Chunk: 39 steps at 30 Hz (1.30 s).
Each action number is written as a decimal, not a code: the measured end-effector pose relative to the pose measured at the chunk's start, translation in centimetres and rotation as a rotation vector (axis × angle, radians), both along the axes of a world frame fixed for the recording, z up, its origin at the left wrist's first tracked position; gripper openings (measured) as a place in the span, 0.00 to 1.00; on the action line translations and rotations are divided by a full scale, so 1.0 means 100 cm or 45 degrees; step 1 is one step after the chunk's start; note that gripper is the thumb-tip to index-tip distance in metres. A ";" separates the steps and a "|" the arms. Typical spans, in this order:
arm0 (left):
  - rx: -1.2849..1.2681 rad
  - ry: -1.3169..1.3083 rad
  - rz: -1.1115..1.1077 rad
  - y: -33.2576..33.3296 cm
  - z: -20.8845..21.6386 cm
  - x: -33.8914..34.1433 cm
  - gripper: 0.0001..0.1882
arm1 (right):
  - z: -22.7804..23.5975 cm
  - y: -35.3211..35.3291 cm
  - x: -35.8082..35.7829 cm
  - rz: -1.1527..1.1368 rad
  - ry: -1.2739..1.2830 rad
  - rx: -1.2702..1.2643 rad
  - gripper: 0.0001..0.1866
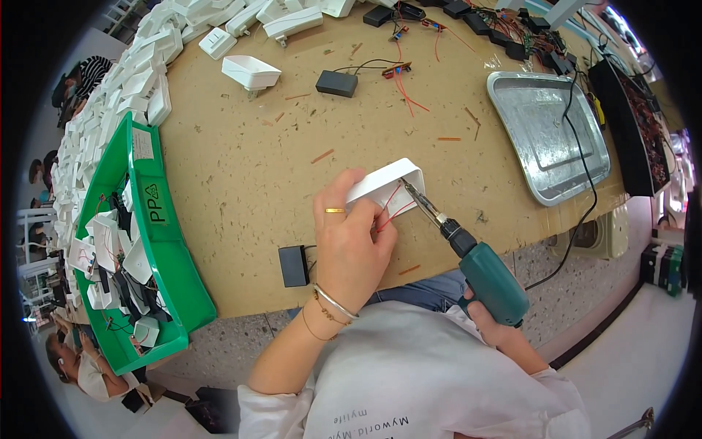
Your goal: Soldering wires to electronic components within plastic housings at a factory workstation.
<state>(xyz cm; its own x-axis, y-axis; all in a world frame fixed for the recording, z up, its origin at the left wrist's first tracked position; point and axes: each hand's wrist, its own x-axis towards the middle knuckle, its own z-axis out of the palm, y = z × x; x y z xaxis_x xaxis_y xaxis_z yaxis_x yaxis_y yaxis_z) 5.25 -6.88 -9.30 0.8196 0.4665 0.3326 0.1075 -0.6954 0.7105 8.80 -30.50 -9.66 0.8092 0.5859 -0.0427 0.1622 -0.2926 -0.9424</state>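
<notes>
My left hand (355,227) holds a white plastic casing (385,183) tilted above the table. Its fingers also reach to thin red wires (395,214) that run into the casing. In my right hand (491,322) is a green soldering gun (491,282) with a black collar and a tapered metal tip. That tip reaches into the casing's open side, close to the wires; exact contact is too small to make out. A black box (294,266) with a thin lead lies beside my left wrist.
A green bin (172,241) of wired casings stands on the left, below piled white casings (142,80). Farther back lie an open white casing (250,72), a black box (337,83) and a small circuit board (397,70). A black cord (583,150) crosses the metal tray (548,132).
</notes>
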 end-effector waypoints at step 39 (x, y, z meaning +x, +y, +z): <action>0.134 0.021 -0.009 0.001 0.004 0.002 0.06 | 0.005 0.004 0.002 0.035 -0.137 0.028 0.14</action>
